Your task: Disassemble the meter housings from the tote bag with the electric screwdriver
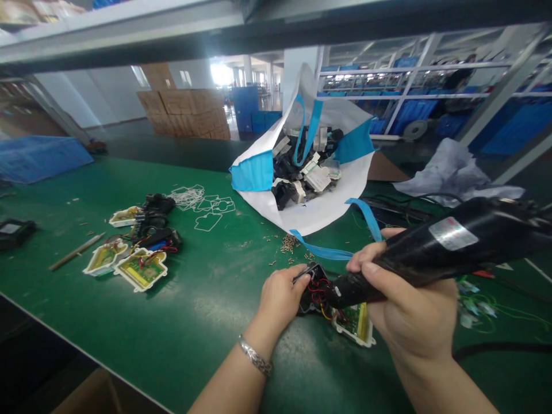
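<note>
My right hand (pixel 414 310) is wrapped round a black electric screwdriver (pixel 431 247), whose nose points down and left. Its tip is hidden over a black plastic housing (pixel 308 305) with red and yellow wires. On that housing my left hand (pixel 282 293) is closed, gripping its left edge against the table. Wires run from the housing to a green circuit board in a white case (pixel 356 325), lying just under the screwdriver's nose. Loose small screws (pixel 290 243) lie in a pile beyond my left hand.
A white bag with blue straps (pixel 297 215) stands behind, holding black and white parts. To the left lie white-cased boards (pixel 142 269), black housings (pixel 155 215), thin white gaskets (pixel 208 222) and a pen-like rod (pixel 77 252). Green wires (pixel 478 302) are at right. A shelf beam (pixel 172 43) crosses overhead.
</note>
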A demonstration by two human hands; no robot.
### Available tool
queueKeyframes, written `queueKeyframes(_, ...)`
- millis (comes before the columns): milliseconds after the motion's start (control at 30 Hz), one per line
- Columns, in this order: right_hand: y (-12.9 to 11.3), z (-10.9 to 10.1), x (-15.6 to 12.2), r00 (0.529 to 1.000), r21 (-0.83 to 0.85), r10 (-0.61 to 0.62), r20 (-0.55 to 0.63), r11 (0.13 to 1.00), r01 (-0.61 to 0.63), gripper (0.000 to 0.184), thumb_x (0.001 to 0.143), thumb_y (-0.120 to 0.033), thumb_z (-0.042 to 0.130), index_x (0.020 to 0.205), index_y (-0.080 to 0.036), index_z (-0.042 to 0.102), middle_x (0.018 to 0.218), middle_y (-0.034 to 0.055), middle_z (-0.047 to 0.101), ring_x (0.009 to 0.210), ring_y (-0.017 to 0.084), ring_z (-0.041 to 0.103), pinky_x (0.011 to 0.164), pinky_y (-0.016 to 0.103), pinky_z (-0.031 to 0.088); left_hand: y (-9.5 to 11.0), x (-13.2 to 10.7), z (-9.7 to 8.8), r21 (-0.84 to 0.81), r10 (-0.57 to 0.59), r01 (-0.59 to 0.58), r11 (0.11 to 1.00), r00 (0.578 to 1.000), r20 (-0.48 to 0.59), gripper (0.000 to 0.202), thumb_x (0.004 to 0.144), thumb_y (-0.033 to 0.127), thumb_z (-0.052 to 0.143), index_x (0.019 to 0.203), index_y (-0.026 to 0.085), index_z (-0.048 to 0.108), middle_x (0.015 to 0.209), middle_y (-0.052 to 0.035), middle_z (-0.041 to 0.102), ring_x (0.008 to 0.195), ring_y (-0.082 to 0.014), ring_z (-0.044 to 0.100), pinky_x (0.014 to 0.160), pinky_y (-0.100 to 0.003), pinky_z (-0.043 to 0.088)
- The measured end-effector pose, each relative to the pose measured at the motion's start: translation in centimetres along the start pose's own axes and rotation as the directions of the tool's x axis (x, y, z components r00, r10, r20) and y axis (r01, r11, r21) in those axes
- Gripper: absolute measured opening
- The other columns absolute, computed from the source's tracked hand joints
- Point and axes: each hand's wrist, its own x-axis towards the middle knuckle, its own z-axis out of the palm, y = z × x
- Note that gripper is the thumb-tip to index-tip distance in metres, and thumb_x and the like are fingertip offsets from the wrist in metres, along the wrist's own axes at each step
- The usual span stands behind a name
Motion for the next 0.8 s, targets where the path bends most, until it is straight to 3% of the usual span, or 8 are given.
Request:
queueKeyframes(367, 0.7, 0.1, 2.0, 0.98, 0.115, 0.145, -0.134, 0.985, -0.13, 0.037, 0.052, -0.013, 0.062, 0.086, -0.018, 0.048, 0.054, -0.0044, 0.053, 0.048, 0.013, 0.052, 0.055, 0.029, 0.044, -0.3, 0.1, 0.1, 0.107, 0.058, -0.058, 0.993, 0.998, 0.008, 0.024, 0.075, 0.032, 0.054, 0.096, 0.027, 0.066, 0.1, -0.0038, 0.065, 0.097, -0.0234, 0.055, 0.089, -0.032, 0.037)
queueKeyframes(433, 1.3, -0.5, 2.9, 0.949, 0.164, 0.241, -0.205, 0.964, -0.209, 0.04, 0.046, -0.012, 0.063, 0.083, -0.018, 0.047, 0.051, -0.0051, 0.052, 0.047, 0.013, 0.051, 0.051, 0.026, 0.044, -0.3, 0.1, 0.1, 0.148, 0.073, -0.075, 0.986, 0.997, 0.016, 0.025, 0.077, 0.032, 0.052, 0.097, 0.027, 0.065, 0.102, -0.004, 0.065, 0.098, -0.0234, 0.054, 0.089, -0.033, 0.036)
queueKeyframes(567, 3.7, -2.3, 4.4, 0.836, 0.255, 0.451, -0.311, 0.887, -0.384, 0.039, 0.043, -0.011, 0.062, 0.077, -0.018, 0.044, 0.049, -0.006, 0.048, 0.046, 0.012, 0.05, 0.046, 0.024, 0.045, -0.4, 0.1, 0.2, 0.212, 0.102, -0.104, 0.972, 0.995, 0.022, 0.027, 0.078, 0.033, 0.05, 0.1, 0.026, 0.064, 0.103, -0.005, 0.064, 0.098, -0.0237, 0.054, 0.088, -0.034, 0.035)
queueKeyframes(700, 5.9, -3.1, 4.3, 0.766, 0.293, 0.57, -0.297, 0.818, -0.495, 0.034, 0.044, -0.009, 0.059, 0.073, -0.016, 0.044, 0.049, -0.0044, 0.048, 0.044, 0.012, 0.049, 0.041, 0.023, 0.045, -0.5, 0.2, 0.3, 0.245, 0.122, -0.124, 0.962, 0.992, 0.023, 0.024, 0.079, 0.033, 0.05, 0.096, 0.027, 0.065, 0.098, -0.0047, 0.065, 0.095, -0.0227, 0.054, 0.086, -0.033, 0.036)
queueKeyframes(800, 6.5, -3.0, 3.9, 0.751, 0.304, 0.597, -0.282, 0.798, -0.52, 0.034, 0.045, -0.009, 0.06, 0.074, -0.015, 0.044, 0.05, -0.0039, 0.048, 0.044, 0.011, 0.049, 0.041, 0.022, 0.045, -0.2, 0.1, 0.0, 0.277, 0.156, -0.142, 0.95, 0.987, -0.026, 0.023, 0.077, 0.033, 0.053, 0.095, 0.024, 0.065, 0.097, -0.006, 0.064, 0.096, -0.0232, 0.052, 0.086, -0.034, 0.035)
